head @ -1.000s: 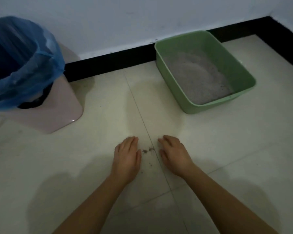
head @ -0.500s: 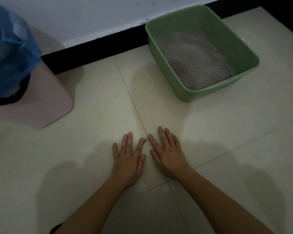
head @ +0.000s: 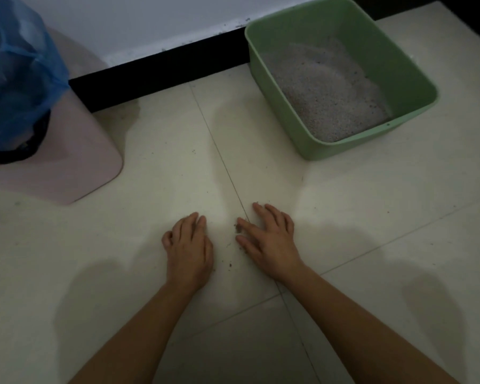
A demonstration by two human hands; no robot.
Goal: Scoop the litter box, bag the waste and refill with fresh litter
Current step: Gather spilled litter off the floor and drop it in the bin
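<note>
floor [head: 372, 245] | green litter box [head: 385, 56] | pink bin [head: 75, 151] | scattered litter grains [head: 237, 228]

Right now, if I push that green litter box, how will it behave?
The green litter box looks like rigid plastic, so it probably slides without flexing. Its litter is heaped unevenly, so grains will likely shift.

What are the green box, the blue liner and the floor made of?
Green box: likely moulded plastic, matte, with a smooth rolled rim. Blue liner: thin plastic film, translucent and crinkled. Floor: probably glazed ceramic tile, pale, with straight grout lines.
</note>
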